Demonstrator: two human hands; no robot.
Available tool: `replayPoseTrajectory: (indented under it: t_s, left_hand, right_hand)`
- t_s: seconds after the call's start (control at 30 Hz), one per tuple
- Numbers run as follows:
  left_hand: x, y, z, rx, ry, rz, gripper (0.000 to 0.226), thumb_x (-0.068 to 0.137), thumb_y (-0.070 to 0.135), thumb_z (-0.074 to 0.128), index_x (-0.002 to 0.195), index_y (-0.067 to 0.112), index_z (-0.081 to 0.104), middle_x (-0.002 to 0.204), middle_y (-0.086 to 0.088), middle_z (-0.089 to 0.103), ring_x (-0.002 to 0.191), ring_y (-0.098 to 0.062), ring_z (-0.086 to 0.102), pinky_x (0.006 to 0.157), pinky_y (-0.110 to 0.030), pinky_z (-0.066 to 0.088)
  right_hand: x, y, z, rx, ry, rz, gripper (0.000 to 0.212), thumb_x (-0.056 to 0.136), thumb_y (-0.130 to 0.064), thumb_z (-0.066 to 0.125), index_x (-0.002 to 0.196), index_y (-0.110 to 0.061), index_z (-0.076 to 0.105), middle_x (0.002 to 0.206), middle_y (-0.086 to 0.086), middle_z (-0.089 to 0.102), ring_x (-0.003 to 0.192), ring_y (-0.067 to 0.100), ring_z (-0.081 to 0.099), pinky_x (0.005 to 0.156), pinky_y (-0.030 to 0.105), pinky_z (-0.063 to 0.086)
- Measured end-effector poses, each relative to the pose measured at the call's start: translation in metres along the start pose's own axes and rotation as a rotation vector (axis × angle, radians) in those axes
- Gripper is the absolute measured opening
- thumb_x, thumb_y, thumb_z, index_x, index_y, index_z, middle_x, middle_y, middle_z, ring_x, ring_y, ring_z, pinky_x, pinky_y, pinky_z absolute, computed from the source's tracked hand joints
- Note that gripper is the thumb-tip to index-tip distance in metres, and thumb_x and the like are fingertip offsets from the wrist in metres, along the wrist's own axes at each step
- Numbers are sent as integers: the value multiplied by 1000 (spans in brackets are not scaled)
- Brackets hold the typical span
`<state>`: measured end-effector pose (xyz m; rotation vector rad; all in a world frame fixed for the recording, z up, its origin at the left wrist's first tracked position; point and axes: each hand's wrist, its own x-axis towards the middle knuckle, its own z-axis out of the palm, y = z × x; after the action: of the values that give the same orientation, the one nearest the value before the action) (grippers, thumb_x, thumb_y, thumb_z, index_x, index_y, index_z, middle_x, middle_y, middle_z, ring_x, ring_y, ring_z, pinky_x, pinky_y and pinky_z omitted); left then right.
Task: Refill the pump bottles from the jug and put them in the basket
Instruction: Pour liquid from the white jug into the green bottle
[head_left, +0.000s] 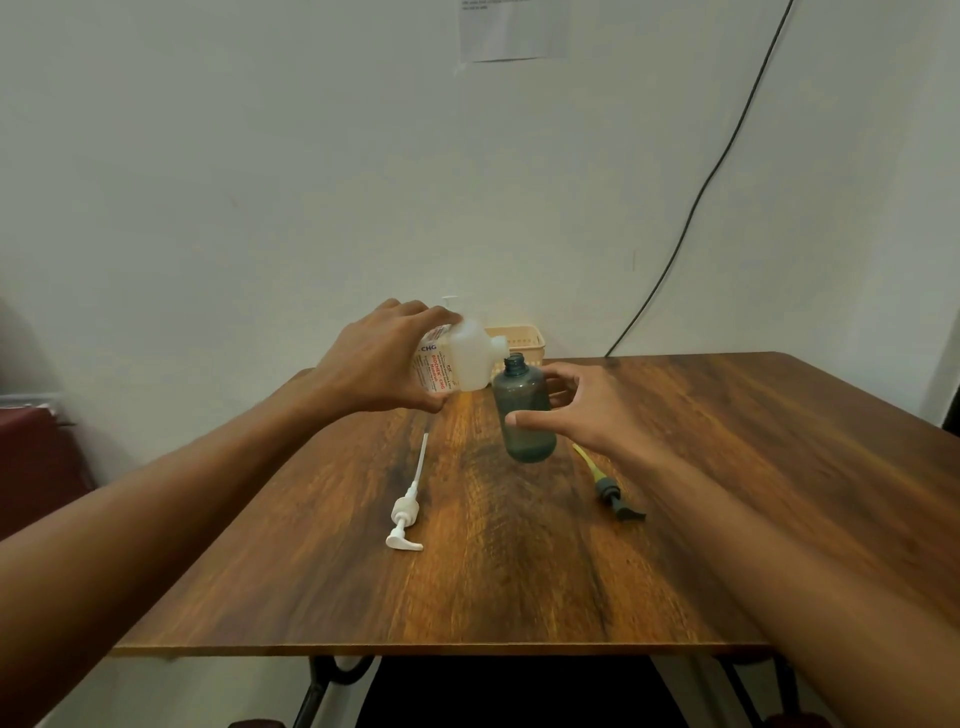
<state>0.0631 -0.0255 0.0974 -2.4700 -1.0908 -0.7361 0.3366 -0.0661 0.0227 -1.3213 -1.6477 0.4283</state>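
Note:
My left hand grips a white translucent bottle with red lettering, tipped sideways so its mouth points at the open neck of a grey-blue bottle. The grey-blue bottle stands upright on the wooden table, and my right hand wraps around its right side, thumb in front. A white pump head with its tube lies on the table to the left. To the right lies a grey pump head with a yellow tube. A beige basket stands at the table's far edge, partly hidden behind the bottles.
Behind the tipped bottle the top of another white pump shows faintly. A black cable runs down the wall to the table's back right. A dark red object stands off the table's left side.

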Motion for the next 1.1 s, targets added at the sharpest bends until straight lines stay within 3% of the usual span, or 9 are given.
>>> replayPoseTrajectory:
  t_s: [0.27,0.43,0.67,0.8,1.1]
  left_hand:
    - [0,1,-1,18,-15,11,99,65,64,84,150,31,44,128,3,63,114,-17,53,78,-26,46]
    - [3,0,-4,43,-33,27,98,66,63,83,149,31,44,128,3,62,115,-17,53,78,-26,47]
    - [6,0,-8,92,-56,43,98,62,63,82,148,33,45,127,6,62,114,-17,52,78,-28,47]
    - [8,-1,-9,109,-73,49,99,63,62,83,148,33,44,130,5,61,115,-17,52,79,-28,47]
    - [13,0,-11,124,-91,59,98,64,60,85,150,32,44,133,4,60,117,-16,50,80,-26,39]
  right_hand:
    - [-2,-1,0,9,-3,7,78,72,-40,96,140,-20,66,133,-1,72,113,13,68,89,27,60]
    - [-3,-2,-1,8,-13,-2,75,73,-36,96,140,-19,67,132,-1,72,111,13,67,84,22,57]
    - [-2,0,1,-4,-17,6,72,72,-39,97,136,-18,70,130,-1,73,113,13,68,94,34,61]
    - [-1,2,2,-4,-18,5,72,72,-39,96,135,-18,70,130,-1,73,113,13,68,87,25,58]
    - [-2,3,2,-9,-20,5,71,72,-38,96,135,-18,70,129,-1,74,113,14,68,84,23,56]
